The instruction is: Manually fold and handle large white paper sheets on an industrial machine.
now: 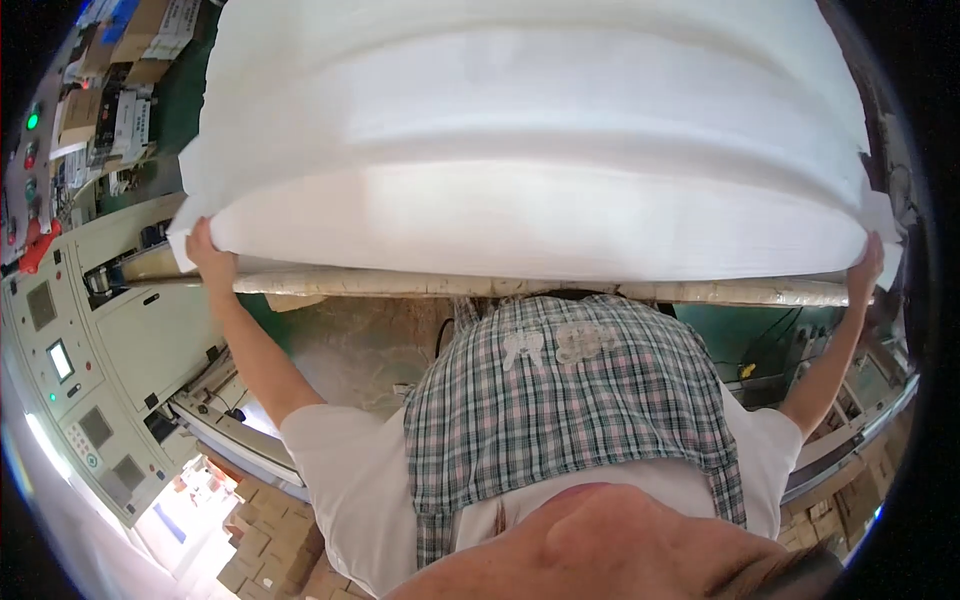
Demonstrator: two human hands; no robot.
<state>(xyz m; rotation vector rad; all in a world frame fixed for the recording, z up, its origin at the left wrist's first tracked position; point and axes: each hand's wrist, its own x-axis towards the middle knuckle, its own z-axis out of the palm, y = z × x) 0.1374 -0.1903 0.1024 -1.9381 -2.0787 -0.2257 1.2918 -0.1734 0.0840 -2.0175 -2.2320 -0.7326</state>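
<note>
A wide stack of white sheets (540, 220), paper-like, spans the upper middle of the view, its near side bowed and its surface in broad waves. At its near left corner my left hand (211, 250) is closed, thumb on top, pinching the edge. My right hand (866, 268) grips the near right corner in the same way. Both arms are stretched wide apart. Just under the sheets' near edge runs a worn, pale table edge (560, 288). The fingers beneath the sheets are hidden.
To the left stands a pale machine cabinet (150, 345) with screens and buttons. A panel with a lit green lamp (33, 121) is at the far left. Cardboard boxes (120, 110) stand behind it, and stacked cartons (270, 540) are at lower left. Machinery (860, 385) stands at right.
</note>
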